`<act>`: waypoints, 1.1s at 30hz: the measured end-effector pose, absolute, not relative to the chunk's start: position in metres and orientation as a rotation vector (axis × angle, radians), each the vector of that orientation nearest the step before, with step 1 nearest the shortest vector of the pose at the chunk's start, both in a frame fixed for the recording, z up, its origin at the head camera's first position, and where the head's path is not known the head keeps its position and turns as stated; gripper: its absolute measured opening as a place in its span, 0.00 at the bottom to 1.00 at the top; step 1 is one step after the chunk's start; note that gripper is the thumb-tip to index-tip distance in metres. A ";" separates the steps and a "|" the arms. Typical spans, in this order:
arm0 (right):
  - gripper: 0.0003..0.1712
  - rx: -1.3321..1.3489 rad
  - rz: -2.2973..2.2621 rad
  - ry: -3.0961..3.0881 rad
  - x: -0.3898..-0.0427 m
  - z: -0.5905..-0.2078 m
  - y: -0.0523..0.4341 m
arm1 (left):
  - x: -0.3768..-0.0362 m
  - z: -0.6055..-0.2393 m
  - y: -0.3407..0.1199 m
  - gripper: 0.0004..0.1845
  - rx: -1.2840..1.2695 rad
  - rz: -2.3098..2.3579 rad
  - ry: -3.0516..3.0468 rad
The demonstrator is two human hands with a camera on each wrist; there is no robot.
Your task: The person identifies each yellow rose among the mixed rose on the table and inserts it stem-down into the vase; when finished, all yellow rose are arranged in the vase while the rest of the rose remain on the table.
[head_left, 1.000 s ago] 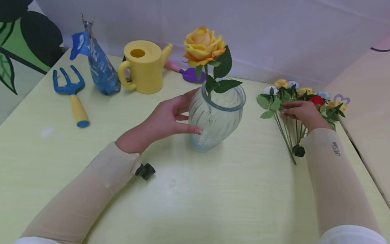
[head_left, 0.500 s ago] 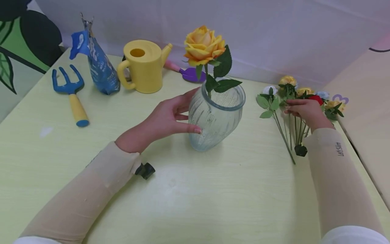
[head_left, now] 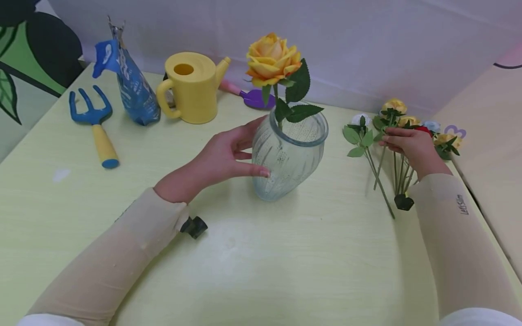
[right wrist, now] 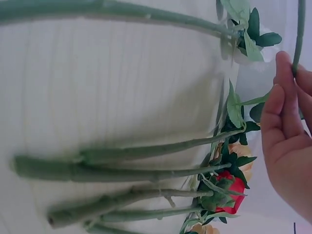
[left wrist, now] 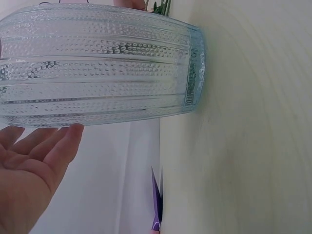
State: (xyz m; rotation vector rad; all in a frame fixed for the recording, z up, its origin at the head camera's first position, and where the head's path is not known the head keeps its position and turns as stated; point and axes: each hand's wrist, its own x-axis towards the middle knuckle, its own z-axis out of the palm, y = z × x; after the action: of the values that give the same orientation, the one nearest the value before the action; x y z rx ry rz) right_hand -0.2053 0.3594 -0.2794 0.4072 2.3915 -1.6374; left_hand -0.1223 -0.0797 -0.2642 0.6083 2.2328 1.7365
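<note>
Fingers of my right hand point(head_left: 409, 146) pinch a yellow-headed rose stem point(head_left: 387, 131) right of the ribbed clear glass vase point(head_left: 287, 156); my left hand point(head_left: 222, 158) steadies it, fingers spread. I'd lift slowly, clearing neighbouring stems.

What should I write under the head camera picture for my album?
Left hand steadies a glass vase holding a yellow rose while the right hand lifts another stem from the pile.
</note>
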 end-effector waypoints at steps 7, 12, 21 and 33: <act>0.38 0.381 -1.817 2.327 -0.200 -0.274 0.347 | -0.122 -0.264 -0.080 0.50 0.615 1.757 2.219; 0.31 0.381 -2.057 2.193 -0.197 -0.266 0.331 | -0.122 -0.265 -0.079 0.51 0.634 1.787 2.200; 0.19 0.309 -2.417 1.961 -0.198 -0.237 0.294 | -0.122 -0.265 -0.080 0.50 0.612 1.761 2.217; 0.21 0.207 -2.657 1.823 -0.201 -0.189 0.244 | -0.122 -0.264 -0.079 0.51 0.614 1.746 2.238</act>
State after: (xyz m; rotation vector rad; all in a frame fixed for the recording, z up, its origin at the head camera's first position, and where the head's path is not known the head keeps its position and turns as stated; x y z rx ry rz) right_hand -0.2010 0.2441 -0.1894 0.2071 1.8232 -2.6567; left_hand -0.1222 -0.0793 -0.2639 0.6145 2.2378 1.7456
